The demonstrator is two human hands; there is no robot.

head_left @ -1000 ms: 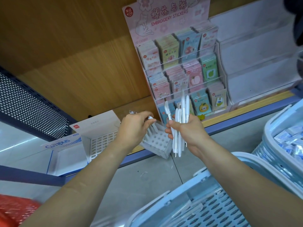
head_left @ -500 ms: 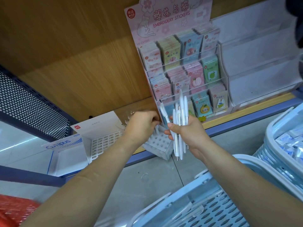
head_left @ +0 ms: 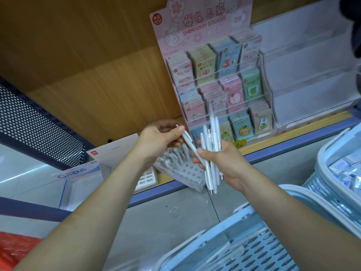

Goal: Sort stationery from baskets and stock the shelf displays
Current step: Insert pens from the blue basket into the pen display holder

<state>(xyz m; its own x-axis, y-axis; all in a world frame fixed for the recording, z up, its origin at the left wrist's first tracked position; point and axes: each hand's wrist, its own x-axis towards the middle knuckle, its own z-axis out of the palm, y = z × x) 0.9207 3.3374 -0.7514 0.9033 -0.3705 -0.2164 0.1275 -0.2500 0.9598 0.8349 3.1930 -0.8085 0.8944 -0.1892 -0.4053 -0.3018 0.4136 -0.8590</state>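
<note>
My right hand [head_left: 220,163] grips a bundle of several white pens [head_left: 212,141], held upright in front of the shelf. My left hand [head_left: 159,139] pinches the top end of one white pen [head_left: 188,142] that slants down into the bundle, its lower end under my right thumb. Just below both hands a clear pen holder block [head_left: 187,173] with rows of holes sits tilted at the shelf's front edge, and several white pens [head_left: 173,156] stand in its left part.
A pink embroidery-sticker display [head_left: 218,83] stands behind the hands, with a white tiered rack [head_left: 312,79] to its right. A white box [head_left: 113,153] and Campus notebooks [head_left: 78,171] lie at the left. Two light blue baskets [head_left: 234,249] [head_left: 336,173] are at the lower right.
My left hand has come up from the pen holder to the bundle and now pinches one pen there. My right hand and its bundle have stayed roughly in place.
</note>
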